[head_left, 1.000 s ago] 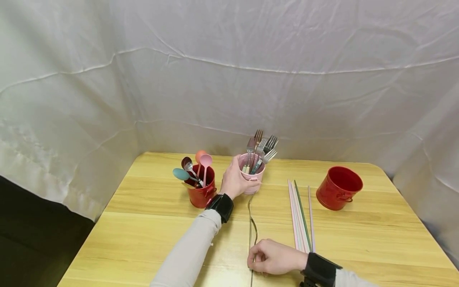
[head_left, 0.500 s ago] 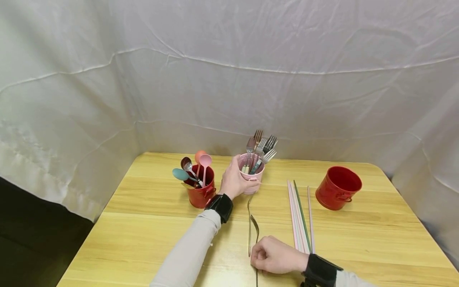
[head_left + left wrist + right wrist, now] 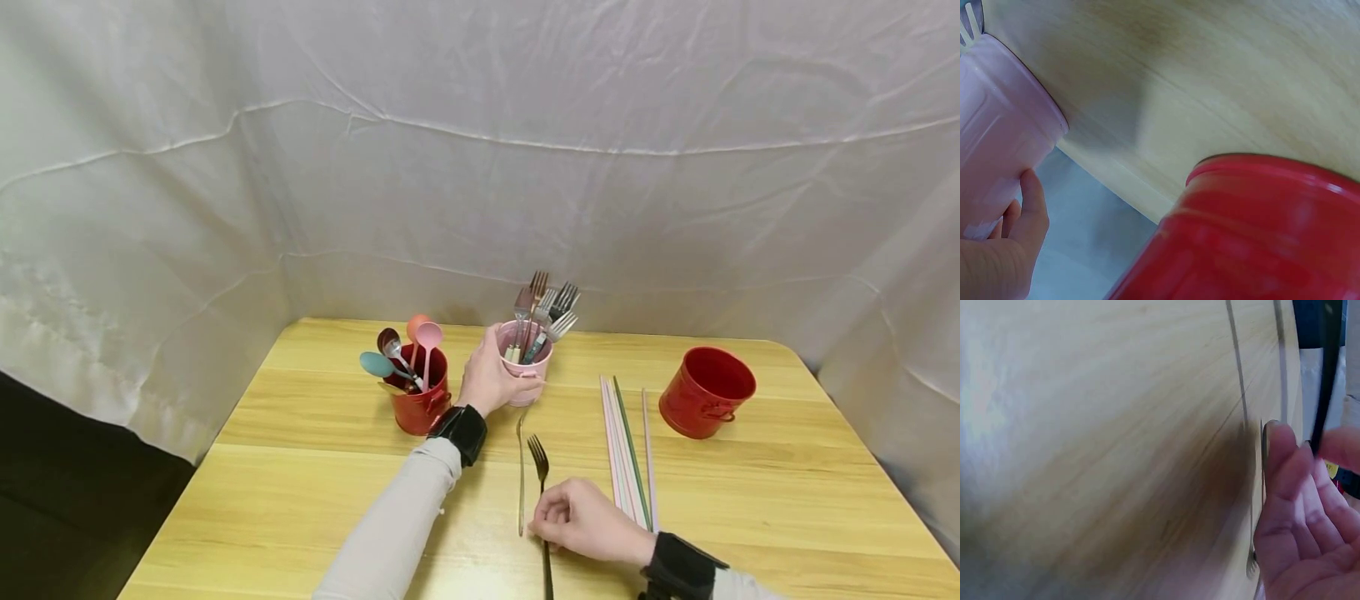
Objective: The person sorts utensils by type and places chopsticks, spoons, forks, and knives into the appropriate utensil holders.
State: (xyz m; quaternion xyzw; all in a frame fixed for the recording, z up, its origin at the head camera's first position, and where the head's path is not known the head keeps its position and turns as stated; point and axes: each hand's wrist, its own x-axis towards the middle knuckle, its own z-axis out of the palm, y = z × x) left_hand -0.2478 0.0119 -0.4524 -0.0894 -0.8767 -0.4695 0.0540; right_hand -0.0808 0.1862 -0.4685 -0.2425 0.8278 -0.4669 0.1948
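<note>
In the head view my left hand is wrapped around the side of a small pink bucket, which holds several upright forks. The left wrist view shows fingers against the pink wall. Near the front of the table, my right hand pinches a dark fork between thumb and index finger, its tines pointing away from me. Its dark handle rises from the fingertips in the right wrist view. Just left of that fork lies a thin gold utensil, its kind hard to tell.
Left of the pink bucket stands a red bucket with several spoons. Another red bucket, tilted-looking, is at the right. Several long chopsticks lie between it and my hands. Pale cloth hangs behind the wooden table.
The right hand has shifted slightly right and lifted the dark fork away from the gold utensil, turning its tines into view. My left hand stays on the pink bucket.
</note>
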